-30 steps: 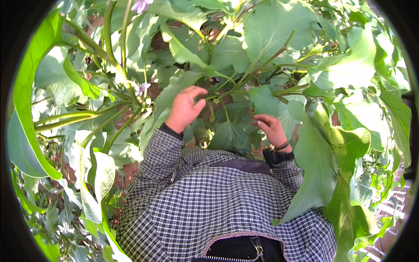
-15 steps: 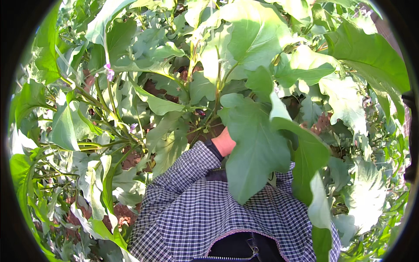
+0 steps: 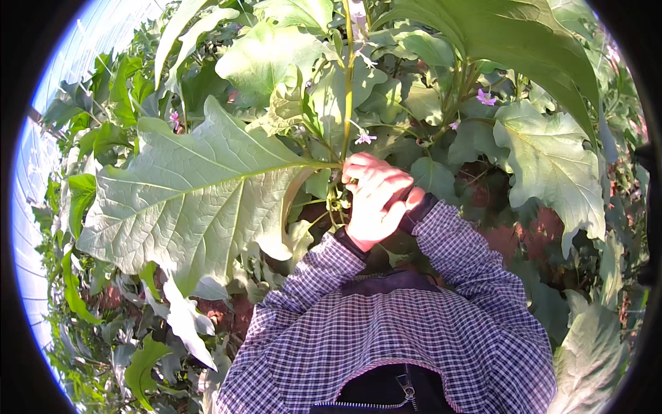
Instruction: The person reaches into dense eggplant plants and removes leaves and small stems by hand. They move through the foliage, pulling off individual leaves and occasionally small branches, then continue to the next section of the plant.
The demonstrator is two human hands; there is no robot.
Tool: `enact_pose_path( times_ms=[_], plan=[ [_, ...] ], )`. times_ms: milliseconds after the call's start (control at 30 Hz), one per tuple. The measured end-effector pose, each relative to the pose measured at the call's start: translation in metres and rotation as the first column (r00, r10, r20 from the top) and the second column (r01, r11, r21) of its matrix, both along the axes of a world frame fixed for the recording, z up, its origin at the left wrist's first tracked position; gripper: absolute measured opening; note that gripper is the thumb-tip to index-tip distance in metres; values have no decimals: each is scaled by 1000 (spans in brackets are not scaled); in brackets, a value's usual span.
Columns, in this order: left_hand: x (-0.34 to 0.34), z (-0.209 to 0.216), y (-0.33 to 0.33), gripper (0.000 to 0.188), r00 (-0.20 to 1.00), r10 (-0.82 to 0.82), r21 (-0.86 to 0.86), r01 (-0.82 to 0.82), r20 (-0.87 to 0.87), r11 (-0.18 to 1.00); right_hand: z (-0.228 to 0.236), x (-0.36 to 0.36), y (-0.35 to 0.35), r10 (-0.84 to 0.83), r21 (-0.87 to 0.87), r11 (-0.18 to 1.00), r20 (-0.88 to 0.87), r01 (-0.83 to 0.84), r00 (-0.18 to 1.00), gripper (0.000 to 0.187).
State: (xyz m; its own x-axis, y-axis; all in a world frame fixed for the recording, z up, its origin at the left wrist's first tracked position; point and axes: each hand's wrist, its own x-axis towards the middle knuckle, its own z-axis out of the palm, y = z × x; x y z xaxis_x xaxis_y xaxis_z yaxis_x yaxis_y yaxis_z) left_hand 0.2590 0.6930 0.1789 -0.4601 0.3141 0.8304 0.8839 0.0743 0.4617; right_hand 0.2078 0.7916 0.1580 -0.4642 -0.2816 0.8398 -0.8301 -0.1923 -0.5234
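Note:
An eggplant plant's upright stem (image 3: 348, 96) rises in front of me, and a big lobed leaf (image 3: 200, 196) spreads left from it. My right hand (image 3: 378, 174) is closed at the stem where that leaf's stalk joins, its fingertips curled against it. Just below, my left hand (image 3: 374, 212) is closed too, against the right hand; its fingertips and whatever they hold are hidden. Small buds or side shoots (image 3: 336, 204) show beside the left hand. A pale purple flower (image 3: 365, 137) hangs just above the hands.
Large leaves overhang at the upper right (image 3: 524, 55) and right (image 3: 555, 162). Another purple flower (image 3: 486, 97) sits among them. Reddish soil (image 3: 538, 234) shows between plants. Bright white sheeting (image 3: 31, 228) runs along the left edge.
My view has shifted. The leaf that covered my hands is no longer in front of them, and both hands now show together at the stem.

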Motion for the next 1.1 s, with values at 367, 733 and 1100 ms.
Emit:
enact_pose_path(
  times_ms=[367,733,1100],
  plan=[
    [-120,66,-35,46,619,74,-137,55,782,989,-24,8,6,-131,539,842,141,36,981,24],
    [-120,55,-86,20,749,34,-76,21,661,997,-1,-62,70,-305,426,897,407,116,861,18],
    [-119,48,-106,17,746,75,-29,-75,662,997,41,-143,-3,148,209,941,456,-267,877,33]
  ],
)
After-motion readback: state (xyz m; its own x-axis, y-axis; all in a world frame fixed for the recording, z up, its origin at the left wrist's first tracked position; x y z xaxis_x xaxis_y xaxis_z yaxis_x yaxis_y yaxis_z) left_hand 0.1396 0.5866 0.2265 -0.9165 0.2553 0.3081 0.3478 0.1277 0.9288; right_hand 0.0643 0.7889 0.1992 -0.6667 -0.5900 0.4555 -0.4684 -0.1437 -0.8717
